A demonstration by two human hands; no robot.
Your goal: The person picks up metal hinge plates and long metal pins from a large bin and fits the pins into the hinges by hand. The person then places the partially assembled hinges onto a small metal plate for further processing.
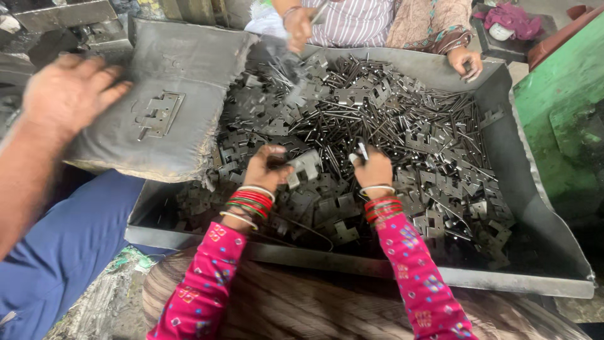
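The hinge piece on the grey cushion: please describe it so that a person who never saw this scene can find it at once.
Start at the big metal tray heaped with hinge parts and pins. A worn grey cushion overlaps its left corner, beside a co-worker's blurred hand. The flat hinge piece lies alone on the middle of that cushion, while all the others lie heaped in the tray.

I am sitting in a small metal workshop. In front of me stands a big grey sheet-metal tray (pixel 541 220), full of flat stamped steel hinge pieces (pixel 434 189) and thin steel pins (pixel 352 119). A dirty grey cushion (pixel 189 69) carries one assembled hinge (pixel 158 114). Other people work around the same tray, beside a green painted machine body (pixel 566 101).
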